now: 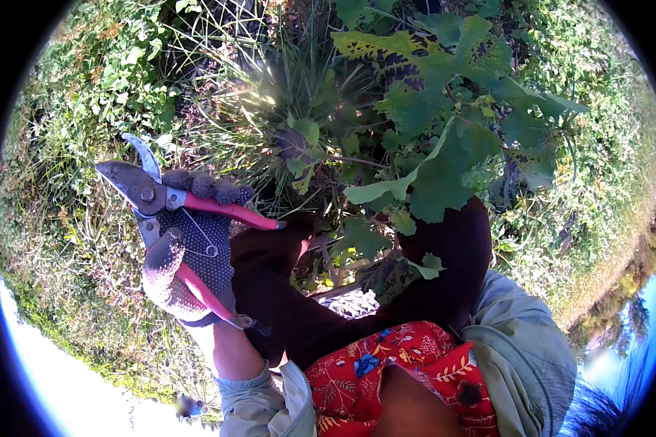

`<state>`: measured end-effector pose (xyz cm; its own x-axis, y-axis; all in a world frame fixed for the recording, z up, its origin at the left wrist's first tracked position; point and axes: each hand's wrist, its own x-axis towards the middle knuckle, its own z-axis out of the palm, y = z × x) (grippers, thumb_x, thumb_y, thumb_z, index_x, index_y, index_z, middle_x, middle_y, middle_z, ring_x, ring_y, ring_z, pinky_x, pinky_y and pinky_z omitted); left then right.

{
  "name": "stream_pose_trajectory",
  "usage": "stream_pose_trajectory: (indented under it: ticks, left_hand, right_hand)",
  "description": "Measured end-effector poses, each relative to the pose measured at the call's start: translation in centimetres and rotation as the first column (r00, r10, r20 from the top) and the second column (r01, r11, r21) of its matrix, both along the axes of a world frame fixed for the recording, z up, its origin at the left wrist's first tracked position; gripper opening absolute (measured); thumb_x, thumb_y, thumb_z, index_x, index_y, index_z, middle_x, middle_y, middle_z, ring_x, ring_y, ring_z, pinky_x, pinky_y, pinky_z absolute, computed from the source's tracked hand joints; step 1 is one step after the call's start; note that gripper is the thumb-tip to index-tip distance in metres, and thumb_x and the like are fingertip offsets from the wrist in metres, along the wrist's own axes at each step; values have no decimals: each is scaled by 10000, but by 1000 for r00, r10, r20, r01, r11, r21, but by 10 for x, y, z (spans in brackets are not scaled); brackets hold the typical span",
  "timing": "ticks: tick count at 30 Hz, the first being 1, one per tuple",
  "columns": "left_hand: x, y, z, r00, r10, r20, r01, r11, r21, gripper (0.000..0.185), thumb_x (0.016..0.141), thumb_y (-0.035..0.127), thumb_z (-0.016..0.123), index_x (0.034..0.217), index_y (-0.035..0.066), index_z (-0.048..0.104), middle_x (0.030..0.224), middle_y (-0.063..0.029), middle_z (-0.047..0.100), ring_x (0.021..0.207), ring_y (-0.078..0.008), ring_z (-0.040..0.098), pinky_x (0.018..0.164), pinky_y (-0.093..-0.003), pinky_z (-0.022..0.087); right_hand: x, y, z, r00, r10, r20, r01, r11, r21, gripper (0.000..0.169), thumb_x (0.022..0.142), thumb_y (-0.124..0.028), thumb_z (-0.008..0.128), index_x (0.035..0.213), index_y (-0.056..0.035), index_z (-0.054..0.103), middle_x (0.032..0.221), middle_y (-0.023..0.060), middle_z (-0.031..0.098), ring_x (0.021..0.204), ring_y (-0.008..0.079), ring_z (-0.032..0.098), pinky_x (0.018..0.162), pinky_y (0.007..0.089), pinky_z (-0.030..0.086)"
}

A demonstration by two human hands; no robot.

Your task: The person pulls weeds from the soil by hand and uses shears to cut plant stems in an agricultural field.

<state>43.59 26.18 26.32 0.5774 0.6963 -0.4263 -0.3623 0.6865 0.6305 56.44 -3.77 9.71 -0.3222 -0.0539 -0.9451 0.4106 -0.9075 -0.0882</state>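
My left hand [197,257], in a dotted grey work glove, holds a pair of pruning shears [148,194] with red handles. The curved blades stand apart and point to the upper left. A wire spring [210,251] shows between the handles. My fingers curl over the upper handle, and the thumb lies by the lower one. My right hand is out of view; only the pale green right sleeve [525,349] shows, beside my right knee. Before me grows a broad-leaved plant [443,164], its large lobed leaves riddled with holes, some yellowing.
My knees, in dark brown trousers [448,240], are spread around the plant's lower leaves. Long grass [240,98] stands ahead, and leafy weeds [126,71] cover the ground on both sides. A whitish lattice surface [352,303] shows between my thighs.
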Motion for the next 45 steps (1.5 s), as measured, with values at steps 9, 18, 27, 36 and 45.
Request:
stream_pose_trajectory:
  ticks: [9, 18, 27, 36, 45]
  left_hand:
    - [-15, -42, 19, 997, 0, 80, -12, 987, 157, 482, 783, 175, 602, 1207, -12, 470, 1085, -175, 551, 1038, -319, 536, 984, -552, 360]
    - [-45, -42, 18, 976, -7, 216, -59, 953, 299, 303, 881, 148, 500, 1149, 7, 517, 1050, -167, 599, 1018, -289, 578, 987, -557, 380]
    - [-45, -69, 34, 991, -106, 82, 63, 909, 412, 210, 902, 175, 519, 1064, 44, 546, 946, -129, 610, 882, -281, 604, 835, -481, 476]
    - [-28, -115, 31, 979, -202, 14, 156, 795, 586, 322, 948, 231, 491, 1140, -26, 504, 1017, -132, 608, 939, -196, 576, 873, -331, 430]
    - [-18, -118, 36, 985, -125, -121, 172, 625, 761, 256, 863, 84, 633, 1091, 29, 530, 914, -22, 564, 766, -84, 525, 688, -219, 450]
  right_hand:
    - [0, -31, -4, 979, -116, 166, 90, 983, 161, 363, 863, -352, 559, 1062, -62, 646, 938, 136, 676, 818, 218, 665, 729, 352, 514]
    - [20, -129, 64, 873, -318, 370, 217, 932, 290, 364, 863, -361, 557, 1056, -66, 649, 928, 134, 679, 808, 211, 668, 716, 344, 517]
    - [10, -138, 220, 247, -946, -212, 269, -143, 952, 255, 902, -250, 564, 1028, -43, 642, 774, 41, 636, 675, 129, 617, 637, 267, 494]
    - [-54, 40, 192, 836, -535, 124, -138, 14, 990, 1226, 577, -719, 692, 1386, 71, 218, 1313, 324, 412, 1182, 419, 472, 964, 406, 408]
    - [-60, 73, 184, 812, -584, -14, 26, 13, 1000, 1274, 533, -683, 736, 1407, 58, 180, 1397, 280, 297, 1273, 417, 369, 1045, 417, 334]
